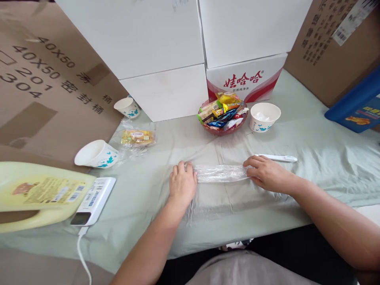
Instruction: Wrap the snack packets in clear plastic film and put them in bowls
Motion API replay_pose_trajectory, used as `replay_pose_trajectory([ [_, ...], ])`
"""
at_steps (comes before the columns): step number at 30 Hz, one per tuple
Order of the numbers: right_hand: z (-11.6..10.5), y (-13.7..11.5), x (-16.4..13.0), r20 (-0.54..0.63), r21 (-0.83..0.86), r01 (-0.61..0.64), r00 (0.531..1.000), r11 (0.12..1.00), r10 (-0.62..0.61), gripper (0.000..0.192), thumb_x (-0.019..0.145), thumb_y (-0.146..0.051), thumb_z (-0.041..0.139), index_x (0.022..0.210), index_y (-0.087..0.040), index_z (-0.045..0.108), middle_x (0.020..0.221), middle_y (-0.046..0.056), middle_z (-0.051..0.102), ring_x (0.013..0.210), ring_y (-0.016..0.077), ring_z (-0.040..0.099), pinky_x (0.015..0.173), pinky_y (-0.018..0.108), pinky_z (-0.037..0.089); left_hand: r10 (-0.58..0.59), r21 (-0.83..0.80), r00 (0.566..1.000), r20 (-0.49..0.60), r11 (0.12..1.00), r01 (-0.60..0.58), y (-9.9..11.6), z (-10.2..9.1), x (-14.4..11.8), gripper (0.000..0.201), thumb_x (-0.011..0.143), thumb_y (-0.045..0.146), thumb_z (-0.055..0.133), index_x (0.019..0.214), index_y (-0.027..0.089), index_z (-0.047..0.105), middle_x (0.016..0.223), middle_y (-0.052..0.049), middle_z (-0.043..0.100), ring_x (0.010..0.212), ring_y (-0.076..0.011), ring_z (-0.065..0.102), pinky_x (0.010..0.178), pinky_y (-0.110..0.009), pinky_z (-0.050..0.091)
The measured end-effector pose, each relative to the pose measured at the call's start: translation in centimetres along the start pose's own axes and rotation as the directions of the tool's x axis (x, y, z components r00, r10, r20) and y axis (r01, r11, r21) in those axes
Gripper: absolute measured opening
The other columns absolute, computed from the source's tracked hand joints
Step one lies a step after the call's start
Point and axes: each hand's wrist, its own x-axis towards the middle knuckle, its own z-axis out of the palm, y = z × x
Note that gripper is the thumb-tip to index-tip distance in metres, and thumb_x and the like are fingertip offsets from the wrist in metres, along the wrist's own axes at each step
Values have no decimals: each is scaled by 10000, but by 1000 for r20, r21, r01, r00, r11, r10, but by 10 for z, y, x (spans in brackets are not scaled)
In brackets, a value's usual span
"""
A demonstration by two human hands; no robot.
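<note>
A long flat strip of clear plastic film lies crosswise on the pale green cloth in front of me. My left hand has its fingers curled over the strip's left end. At the right end, my right hand grips the film with bent fingers, its palm hiding that edge. More loose see-through film seems to trail below both hands. Just beyond my right hand lies a slim white tool, its left end partly behind the fingers; its kind is unclear.
A red bowl of wrapped snacks and a paper cup stand ahead. White boxes rise behind. Leftward are a tipped paper cup, a yellow packet, a yellow jug and a white corded device. A blue container stands right.
</note>
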Motion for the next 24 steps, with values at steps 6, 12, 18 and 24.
replay_pose_trajectory([
  [6, -25, -32, -3, -101, 344, 204, 979, 917, -179, 171, 803, -82, 520, 890, -185, 625, 1122, 106, 670, 1188, 257, 554, 973, 431, 439, 447, -404, 892, -72, 804, -436, 37, 4, -32, 293, 956, 360, 493, 1134, 174, 633, 1131, -114, 623, 1014, -259, 565, 868, -410, 496],
  [12, -37, -23, -12, 94, 697, 36, 985, 716, -141, 137, 830, -147, 541, 948, -171, 606, 876, 54, 669, 796, 155, 617, 727, 279, 470, 788, -586, 578, -212, 371, -720, 51, 15, -46, 502, 883, 568, 561, 1235, 213, 604, 1385, -94, 554, 1333, -304, 426, 1135, -516, 306],
  [18, -36, -13, -4, 256, 865, -158, 955, 476, -149, 178, 936, -313, 508, 892, -157, 583, 758, 22, 635, 680, 115, 574, 635, 235, 441, 748, -760, 626, -221, 270, -591, 43, 11, -29, 276, 878, 164, 553, 1138, 179, 643, 1203, -97, 667, 1214, -199, 576, 1129, -402, 369],
  [24, -3, -1, 31, 134, 701, -329, 932, 633, 336, 194, 881, -331, 553, 974, -177, 627, 738, 2, 618, 663, 131, 554, 631, 262, 429, 762, -830, 634, -132, 264, -491, 45, 11, -23, 233, 843, 217, 626, 1070, 219, 680, 1099, -57, 720, 1205, -231, 580, 1126, -432, 360],
])
